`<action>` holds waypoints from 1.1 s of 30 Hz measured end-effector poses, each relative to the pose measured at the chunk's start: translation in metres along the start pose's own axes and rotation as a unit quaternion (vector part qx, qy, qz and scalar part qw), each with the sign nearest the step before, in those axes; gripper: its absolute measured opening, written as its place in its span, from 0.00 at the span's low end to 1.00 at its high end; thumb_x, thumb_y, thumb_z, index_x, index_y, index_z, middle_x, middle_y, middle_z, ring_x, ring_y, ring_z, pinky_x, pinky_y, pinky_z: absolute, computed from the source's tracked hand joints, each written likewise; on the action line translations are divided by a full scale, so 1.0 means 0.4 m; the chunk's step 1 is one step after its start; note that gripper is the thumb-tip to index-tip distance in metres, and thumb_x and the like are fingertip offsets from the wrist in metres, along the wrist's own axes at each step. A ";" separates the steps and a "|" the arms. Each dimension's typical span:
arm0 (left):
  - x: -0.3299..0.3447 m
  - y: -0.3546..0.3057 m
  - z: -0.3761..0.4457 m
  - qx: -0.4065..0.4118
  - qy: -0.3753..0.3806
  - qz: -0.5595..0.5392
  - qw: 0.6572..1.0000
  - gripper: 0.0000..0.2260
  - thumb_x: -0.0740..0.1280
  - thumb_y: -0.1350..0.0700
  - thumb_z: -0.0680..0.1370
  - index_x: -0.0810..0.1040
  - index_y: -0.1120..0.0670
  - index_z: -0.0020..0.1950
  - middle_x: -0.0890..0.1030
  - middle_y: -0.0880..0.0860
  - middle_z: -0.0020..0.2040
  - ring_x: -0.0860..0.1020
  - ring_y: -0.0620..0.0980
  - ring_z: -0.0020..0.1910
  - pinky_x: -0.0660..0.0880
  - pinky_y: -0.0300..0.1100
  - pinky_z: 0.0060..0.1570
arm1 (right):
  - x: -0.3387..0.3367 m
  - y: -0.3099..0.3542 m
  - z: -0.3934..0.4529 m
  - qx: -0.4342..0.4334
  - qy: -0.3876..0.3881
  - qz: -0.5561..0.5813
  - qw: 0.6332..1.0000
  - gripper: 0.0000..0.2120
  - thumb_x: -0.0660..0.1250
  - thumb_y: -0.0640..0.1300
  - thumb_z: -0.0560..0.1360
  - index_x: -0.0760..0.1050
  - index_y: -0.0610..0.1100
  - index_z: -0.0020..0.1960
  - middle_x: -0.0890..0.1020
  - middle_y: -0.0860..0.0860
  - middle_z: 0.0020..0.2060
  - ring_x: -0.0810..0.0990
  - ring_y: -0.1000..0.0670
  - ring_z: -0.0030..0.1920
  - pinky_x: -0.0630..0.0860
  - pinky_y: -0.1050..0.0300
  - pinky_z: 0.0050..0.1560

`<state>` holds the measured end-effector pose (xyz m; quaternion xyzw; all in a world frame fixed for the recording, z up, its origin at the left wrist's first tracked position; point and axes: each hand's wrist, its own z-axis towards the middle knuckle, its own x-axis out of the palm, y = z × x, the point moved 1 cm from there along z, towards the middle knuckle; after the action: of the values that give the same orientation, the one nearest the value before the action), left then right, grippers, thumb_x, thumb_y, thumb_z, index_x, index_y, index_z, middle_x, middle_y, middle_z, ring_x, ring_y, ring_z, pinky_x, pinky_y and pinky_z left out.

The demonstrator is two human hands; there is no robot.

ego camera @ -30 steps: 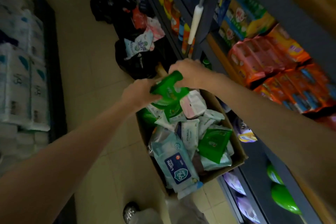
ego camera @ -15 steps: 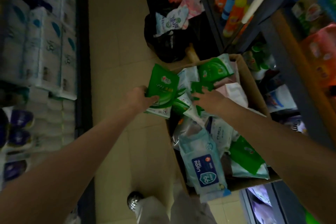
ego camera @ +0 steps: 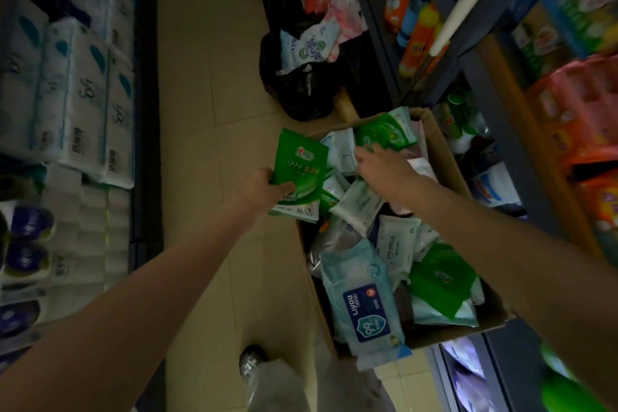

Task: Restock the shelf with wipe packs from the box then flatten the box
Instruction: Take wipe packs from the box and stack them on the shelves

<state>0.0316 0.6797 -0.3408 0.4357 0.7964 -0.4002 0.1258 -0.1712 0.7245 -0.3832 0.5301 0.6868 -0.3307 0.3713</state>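
Note:
A brown cardboard box [ego camera: 448, 157] stands open on the floor, heaped with wipe packs in green, white and pale blue. My left hand [ego camera: 264, 189] grips a small stack of green wipe packs [ego camera: 299, 174] just left of the box's rim. Over the far end of the box, my right hand [ego camera: 384, 170] reaches in with fingers on a green pack [ego camera: 384, 134] among white ones; whether they have closed on it is unclear. A large blue-labelled pack [ego camera: 363, 304] lies at the near end. The shelf [ego camera: 495, 130] runs along the right.
Black bags [ego camera: 301, 87] stuffed with packs sit on the tiled floor beyond the box. Stacked tissue packs [ego camera: 73, 94] line the left side of the narrow aisle. Bottles and orange packs fill the right shelving. My leg and shoe [ego camera: 254, 361] are just below the box.
The view swung down and left. My left hand kept its green packs beside the box, while my right hand let go of them and reached to the box's far end.

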 end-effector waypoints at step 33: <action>-1.406 0.565 -0.948 0.197 -0.431 -0.313 0.823 0.09 0.64 0.57 0.78 0.73 0.57 0.57 0.79 0.57 0.56 0.78 0.52 0.48 0.76 0.46 0.48 | -1.465 1.223 -0.177 -0.340 -0.096 0.804 0.478 0.02 0.64 0.36 0.76 0.74 0.41 0.45 0.82 0.49 0.33 0.79 0.54 0.25 0.76 0.65 0.25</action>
<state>0.5984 0.6971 0.0945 -0.0379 0.6586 -0.7137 0.2354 0.3888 0.6090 0.1272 0.6477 -0.0217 0.3232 0.6896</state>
